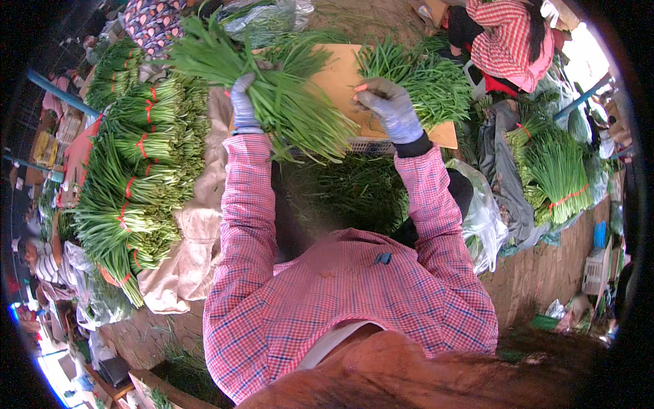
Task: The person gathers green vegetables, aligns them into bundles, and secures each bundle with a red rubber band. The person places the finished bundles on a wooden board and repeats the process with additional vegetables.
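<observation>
My gloved left hand [246, 105] is closed around a large bunch of long green leafy stalks [301, 110], like garlic chives, held slanting above a wooden board [334, 69]. To the right, my gloved right hand [386, 105] is raised over the board's right part with bent fingers. Fingertips of an orange-pink colour show at it; whether it pinches a stalk or anything small cannot be made out. A loose heap of green stalks [434, 92] lies on the board just beyond my right hand.
Bundles tied with red bands [138, 145] are stacked at left beside a beige cloth [199, 225]. More tied bundles [559, 174] lie at right, near a clear plastic bag [485, 214]. A person in a red checked shirt [503, 38] sits at the upper right. Loose leaves [352, 189] cover the ground below the board.
</observation>
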Demonstrator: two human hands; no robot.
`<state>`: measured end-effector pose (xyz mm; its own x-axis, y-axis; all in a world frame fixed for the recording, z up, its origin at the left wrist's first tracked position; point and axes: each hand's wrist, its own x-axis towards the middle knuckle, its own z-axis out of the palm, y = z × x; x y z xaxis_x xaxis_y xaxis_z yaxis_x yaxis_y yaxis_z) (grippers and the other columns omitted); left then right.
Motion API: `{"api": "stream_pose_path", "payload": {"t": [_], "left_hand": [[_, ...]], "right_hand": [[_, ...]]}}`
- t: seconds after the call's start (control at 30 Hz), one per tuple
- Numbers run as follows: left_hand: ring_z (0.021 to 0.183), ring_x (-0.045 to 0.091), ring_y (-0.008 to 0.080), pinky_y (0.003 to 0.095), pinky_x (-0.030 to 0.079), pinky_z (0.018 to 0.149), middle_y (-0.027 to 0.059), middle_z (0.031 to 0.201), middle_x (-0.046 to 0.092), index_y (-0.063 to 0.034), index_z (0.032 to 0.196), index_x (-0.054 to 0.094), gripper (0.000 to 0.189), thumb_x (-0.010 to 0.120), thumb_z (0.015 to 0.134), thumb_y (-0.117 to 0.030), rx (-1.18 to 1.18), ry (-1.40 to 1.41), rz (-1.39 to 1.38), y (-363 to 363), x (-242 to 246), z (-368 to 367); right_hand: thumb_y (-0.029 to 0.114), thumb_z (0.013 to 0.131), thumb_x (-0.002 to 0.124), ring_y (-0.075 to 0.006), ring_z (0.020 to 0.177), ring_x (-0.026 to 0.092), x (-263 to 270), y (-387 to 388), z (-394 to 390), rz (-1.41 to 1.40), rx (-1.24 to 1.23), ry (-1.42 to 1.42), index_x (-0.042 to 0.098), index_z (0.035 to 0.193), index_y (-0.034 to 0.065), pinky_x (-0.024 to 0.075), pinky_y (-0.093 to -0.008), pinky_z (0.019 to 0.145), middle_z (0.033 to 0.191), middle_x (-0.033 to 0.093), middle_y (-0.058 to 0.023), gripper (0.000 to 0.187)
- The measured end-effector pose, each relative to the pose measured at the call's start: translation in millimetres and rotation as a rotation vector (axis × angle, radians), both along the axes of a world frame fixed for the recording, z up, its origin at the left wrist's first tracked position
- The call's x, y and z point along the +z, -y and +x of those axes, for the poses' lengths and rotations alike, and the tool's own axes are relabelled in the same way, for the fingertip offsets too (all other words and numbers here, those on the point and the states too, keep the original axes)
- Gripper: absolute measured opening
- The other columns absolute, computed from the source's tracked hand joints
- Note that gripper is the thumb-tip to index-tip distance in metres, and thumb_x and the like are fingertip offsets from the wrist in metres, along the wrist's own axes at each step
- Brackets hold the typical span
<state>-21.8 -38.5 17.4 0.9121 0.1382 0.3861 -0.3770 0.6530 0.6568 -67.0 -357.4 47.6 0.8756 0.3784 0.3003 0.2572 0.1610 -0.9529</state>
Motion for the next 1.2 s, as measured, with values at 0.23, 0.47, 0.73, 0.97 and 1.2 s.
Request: {"api": "stream_pose_path", "payload": {"t": [0.23,0.47,0.73,0.97,1.2], "left_hand": [[0.107,0.057,0.0324,0.0543,0.042,0.102,0.0096,0.097,0.062,-0.0064,0.102,0.056,0.033,0.063,0.076,-0.025,-0.010,-0.013,-0.172,-34,3,0],[0.104,0.055,0.0256,0.0490,0.041,0.100,0.0019,0.098,0.061,-0.0113,0.105,0.057,0.031,0.063,0.077,-0.022,-0.290,0.141,-0.310,-26,-4,11],[0.089,0.055,0.0193,0.0410,0.040,0.100,0.0035,0.091,0.053,-0.0054,0.108,0.049,0.041,0.067,0.072,-0.012,-0.407,0.125,-0.483,0,13,1],[0.090,0.051,0.0186,0.0406,0.037,0.103,0.0030,0.091,0.049,-0.0072,0.113,0.048,0.049,0.069,0.070,-0.014,-0.492,0.065,-0.364,21,5,1],[0.095,0.052,0.0192,0.0468,0.030,0.109,0.0025,0.093,0.048,-0.0077,0.115,0.048,0.053,0.070,0.069,-0.019,-0.471,0.014,-0.227,40,5,0]], "right_hand": [[0.036,0.088,0.065,-0.0248,0.096,0.064,-51,46,-44,-0.053,0.237,-0.058,0.069,0.094,0.0034,0.0483,-0.0353,0.090,0.096,0.070,-0.0116,0.033],[0.030,0.086,0.068,-0.0194,0.075,0.063,-82,31,-6,-0.609,-0.489,0.262,0.068,0.102,0.0052,0.0513,-0.0317,0.070,0.087,0.068,-0.0063,0.030],[0.022,0.083,0.073,-0.0178,0.068,0.066,-97,-11,5,-0.528,-0.132,0.051,0.072,0.089,0.0045,0.0526,-0.0300,0.065,0.078,0.069,-0.0098,0.019],[0.030,0.090,0.060,-0.0334,0.086,0.066,-97,-9,16,-0.735,-0.046,0.352,0.063,0.107,0.0047,0.0508,-0.0404,0.078,0.092,0.068,-0.0155,0.031],[0.024,0.092,0.059,-0.0243,0.089,0.063,-49,-1,22,-0.185,-0.014,0.527,0.059,0.111,0.0025,0.0516,-0.0339,0.075,0.102,0.063,-0.0115,0.029]]}}
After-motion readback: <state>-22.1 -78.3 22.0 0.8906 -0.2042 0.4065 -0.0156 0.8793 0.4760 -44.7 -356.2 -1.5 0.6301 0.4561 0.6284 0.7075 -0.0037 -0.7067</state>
